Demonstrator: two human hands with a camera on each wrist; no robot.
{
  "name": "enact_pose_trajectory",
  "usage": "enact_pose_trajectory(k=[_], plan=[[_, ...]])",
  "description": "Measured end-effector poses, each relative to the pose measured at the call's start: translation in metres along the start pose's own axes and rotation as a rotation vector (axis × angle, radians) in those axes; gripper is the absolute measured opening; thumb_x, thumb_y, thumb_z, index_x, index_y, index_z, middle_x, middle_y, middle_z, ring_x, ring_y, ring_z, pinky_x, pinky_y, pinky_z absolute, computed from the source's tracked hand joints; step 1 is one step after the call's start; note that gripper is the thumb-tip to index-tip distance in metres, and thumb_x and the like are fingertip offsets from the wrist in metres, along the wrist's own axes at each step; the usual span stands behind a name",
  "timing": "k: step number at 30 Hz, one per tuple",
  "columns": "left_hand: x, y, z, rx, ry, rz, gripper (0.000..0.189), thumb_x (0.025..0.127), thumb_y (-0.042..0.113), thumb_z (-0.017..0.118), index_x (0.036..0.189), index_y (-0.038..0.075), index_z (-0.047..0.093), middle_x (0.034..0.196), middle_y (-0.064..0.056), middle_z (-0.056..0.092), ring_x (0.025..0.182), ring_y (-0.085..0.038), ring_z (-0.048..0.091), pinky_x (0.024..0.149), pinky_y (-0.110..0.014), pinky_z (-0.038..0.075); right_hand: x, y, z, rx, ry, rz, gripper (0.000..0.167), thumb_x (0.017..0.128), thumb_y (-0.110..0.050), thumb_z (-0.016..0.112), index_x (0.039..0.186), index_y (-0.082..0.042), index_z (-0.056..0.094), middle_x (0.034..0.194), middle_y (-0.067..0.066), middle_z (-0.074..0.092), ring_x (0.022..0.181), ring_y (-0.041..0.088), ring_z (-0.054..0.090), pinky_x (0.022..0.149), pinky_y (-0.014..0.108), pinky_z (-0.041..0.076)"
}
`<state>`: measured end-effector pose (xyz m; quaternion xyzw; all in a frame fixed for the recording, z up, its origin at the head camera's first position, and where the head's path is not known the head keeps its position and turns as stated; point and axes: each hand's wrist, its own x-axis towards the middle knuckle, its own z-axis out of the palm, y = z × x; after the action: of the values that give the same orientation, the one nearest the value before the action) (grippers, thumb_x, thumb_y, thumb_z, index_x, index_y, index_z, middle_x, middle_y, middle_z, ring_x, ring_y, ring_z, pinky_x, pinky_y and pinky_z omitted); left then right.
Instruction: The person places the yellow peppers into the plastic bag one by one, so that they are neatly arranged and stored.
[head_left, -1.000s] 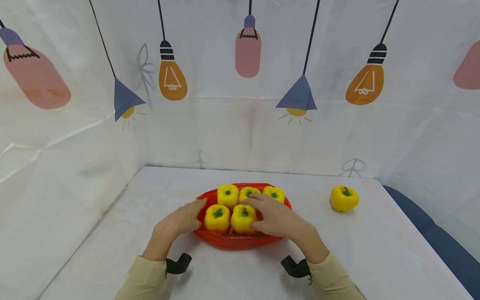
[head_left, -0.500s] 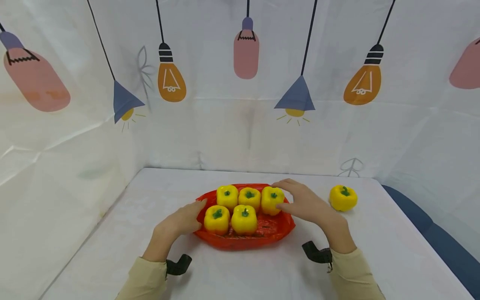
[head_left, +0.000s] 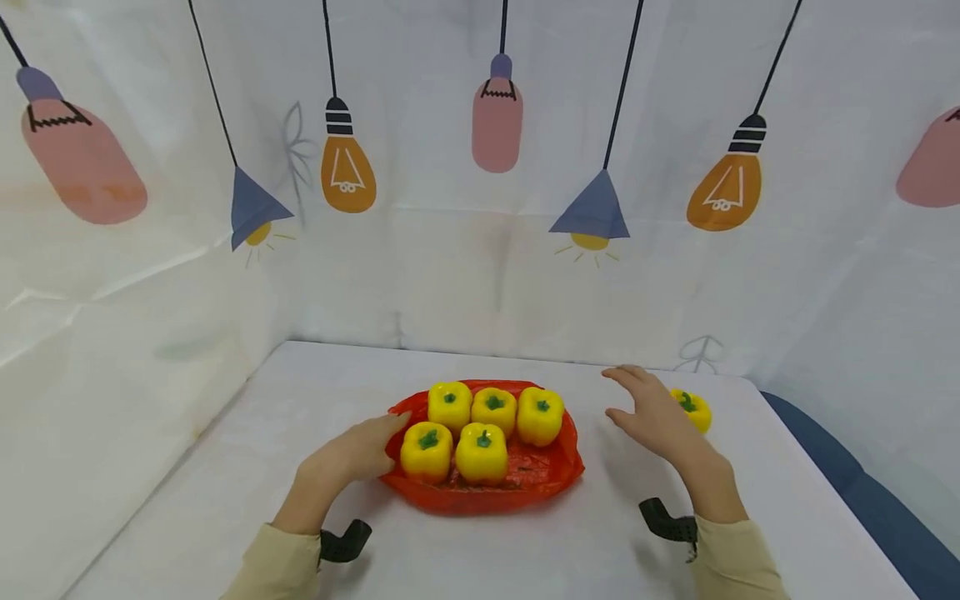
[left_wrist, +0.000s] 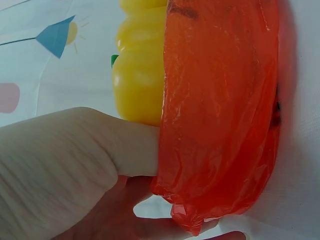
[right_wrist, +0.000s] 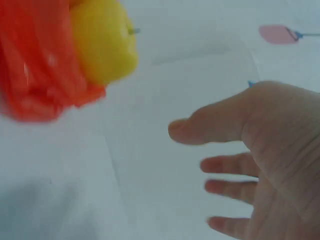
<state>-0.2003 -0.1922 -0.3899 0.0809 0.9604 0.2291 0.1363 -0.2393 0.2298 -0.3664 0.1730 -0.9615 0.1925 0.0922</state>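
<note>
My left hand point(head_left: 358, 450) grips the left edge of an open red plastic bag point(head_left: 542, 471). In the left wrist view the thumb goes inside the rim of the bag point(left_wrist: 215, 100), while the fingers stay outside it. Several yellow bell peppers point(head_left: 482, 454) with green stems stand inside, grouped toward the left and back. My right hand point(head_left: 660, 421) hovers to the right of the bag, fingers apart and holding nothing, as the right wrist view also shows. Just beyond it lies another yellow bell pepper point(head_left: 695, 410), partly hidden by that hand.
Everything rests on a white table point(head_left: 480, 558). A white cloth wall point(head_left: 435, 283) printed with lamps rises behind and at the left. A dark blue chair point(head_left: 840, 475) stands past the right edge.
My right hand has left the peppers in the bag and moved right, toward the loose bell pepper. The left hand keeps its grip on the bag.
</note>
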Motion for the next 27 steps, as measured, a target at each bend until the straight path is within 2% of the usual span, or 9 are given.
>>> enact_pose_trajectory(k=[4,9,14,20,25,27], plan=[[-0.002,-0.001,-0.001,-0.008,0.001,0.017,0.069,0.084,0.001,0.065,0.150,0.006,0.043,0.152,-0.013,0.047,0.141,-0.035,0.042,0.116,-0.059,0.034,-0.006,0.026,-0.006,-0.076,0.053,0.080,0.062,0.086,-0.015,0.069,0.143,-0.002,0.047,0.143,0.031,0.044,0.127,0.054,0.044,0.100,0.070,0.042],[-0.001,-0.001,-0.001,-0.023,-0.009,0.012,0.075,0.081,0.000,0.065,0.152,0.007,0.040,0.157,-0.015,0.040,0.145,-0.037,0.036,0.117,-0.060,0.032,-0.014,0.057,-0.011,-0.060,-0.018,0.188,0.073,0.083,-0.016,0.067,0.147,0.000,0.038,0.147,0.038,0.032,0.129,0.058,0.034,0.102,0.075,0.035],[0.001,-0.003,-0.002,-0.029,-0.003,0.029,0.076,0.081,-0.001,0.064,0.152,0.007,0.039,0.158,-0.014,0.039,0.146,-0.036,0.035,0.117,-0.059,0.033,-0.020,0.081,-0.007,-0.003,-0.075,0.167,0.078,0.077,-0.010,0.071,0.146,0.003,0.036,0.146,0.041,0.028,0.128,0.059,0.032,0.101,0.076,0.035],[0.003,-0.006,-0.003,-0.047,-0.001,0.038,0.077,0.080,0.000,0.067,0.152,0.007,0.040,0.156,-0.012,0.043,0.144,-0.035,0.038,0.115,-0.060,0.035,-0.023,0.088,-0.004,0.032,-0.097,0.134,0.071,0.073,0.000,0.067,0.140,0.005,0.045,0.137,0.036,0.043,0.114,0.052,0.046,0.094,0.069,0.043],[0.002,-0.007,-0.004,-0.043,-0.012,0.033,0.076,0.080,0.000,0.067,0.152,0.006,0.040,0.156,-0.013,0.043,0.144,-0.036,0.038,0.116,-0.060,0.034,-0.023,0.082,-0.004,0.061,-0.173,0.163,0.069,0.074,-0.007,0.070,0.138,0.002,0.049,0.130,0.031,0.053,0.106,0.040,0.053,0.092,0.064,0.047],[0.001,-0.007,-0.004,-0.043,-0.017,0.032,0.075,0.081,0.000,0.066,0.151,0.005,0.040,0.156,-0.013,0.043,0.144,-0.036,0.038,0.117,-0.060,0.033,-0.023,0.079,-0.004,0.065,-0.186,0.163,0.069,0.073,-0.010,0.073,0.137,0.001,0.050,0.129,0.029,0.055,0.106,0.039,0.053,0.093,0.064,0.047]])
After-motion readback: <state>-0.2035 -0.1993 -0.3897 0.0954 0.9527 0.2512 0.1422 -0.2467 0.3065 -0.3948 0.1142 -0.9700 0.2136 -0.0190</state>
